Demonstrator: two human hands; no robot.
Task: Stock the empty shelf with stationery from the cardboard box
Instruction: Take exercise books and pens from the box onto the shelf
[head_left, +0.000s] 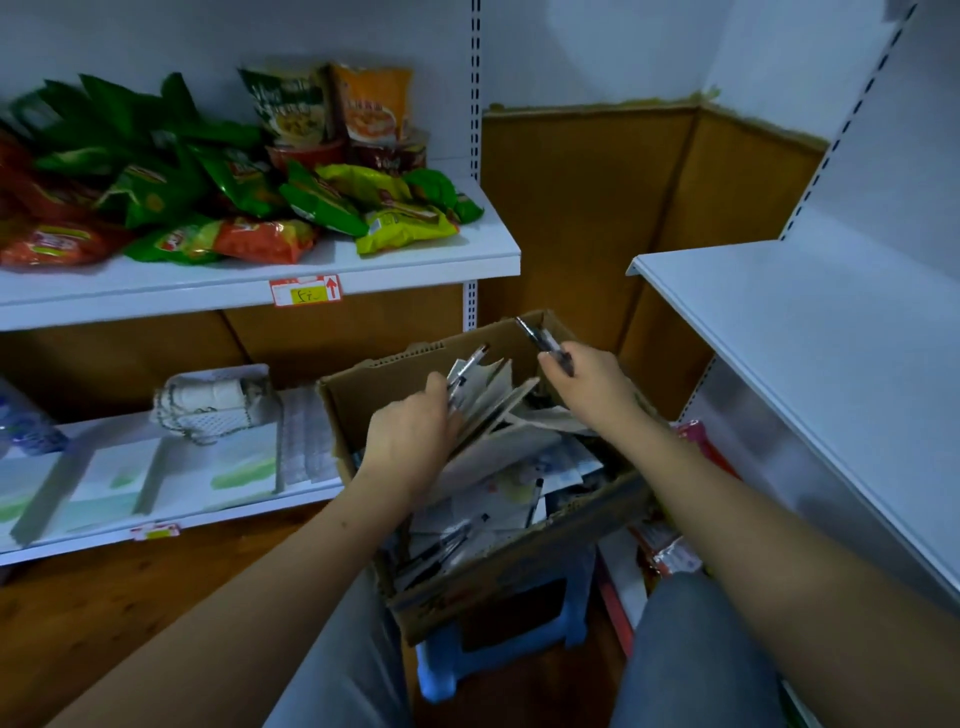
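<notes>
A: Box (519, 582) sits on a blue stool (498, 649), between the knees. Both hands are over it. Right hand (587, 384) is closed around a few pens (543, 340), whose tips stick up and away past the knuckles. Left hand (410, 431) is pinched on one pen (467, 371) and pressed against a leaning stack of booklets (493, 415).

B: Where does the stock go?

A: The bare shelf (810, 332), right of the right hand and a little above it. Nothing on it yet. The snack shelf (260, 275) lies left of the left hand and is already full.

B: How to do this pick well?

A: My read: gather the pens into one fist, all tips one way, before lifting. Loose pens (441, 551) lie nearer the body, under the left wrist, mixed with paper (498, 493); take those in a second pass, not now.

B: Risks?

A: The booklets lean on the left hand. Let go quickly and they will likely flop over the pens below. The box overhangs the stool, so I'd avoid pressing on its near edge.
</notes>
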